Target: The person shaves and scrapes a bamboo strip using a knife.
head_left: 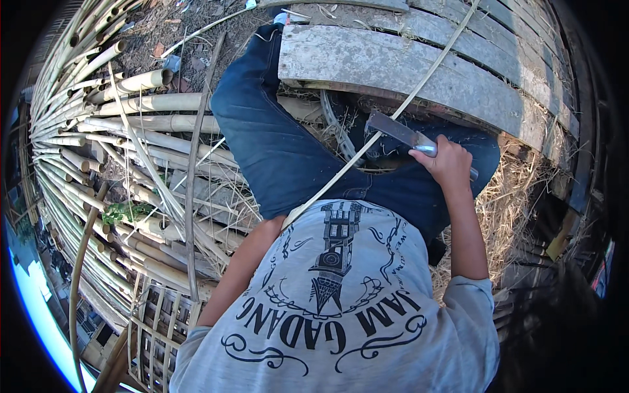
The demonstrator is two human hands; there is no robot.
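My right hand is closed around the pale handle of a broad-bladed knife. The blade has a squared tip and lies across a long, thin bamboo strip, seemingly against it. Running diagonally, the strip goes from the wooden planks at the top right, over my lap, to my left side at the waist. My left forearm reaches toward the strip's near end. Its hand is hidden by my shirt, so its fingers and grip do not show.
Many bamboo poles are piled on the left, with a woven bamboo lattice below. A weathered plank platform stands in front of my legs. Bamboo shavings heap at the right. A thin stick stands beside my left leg.
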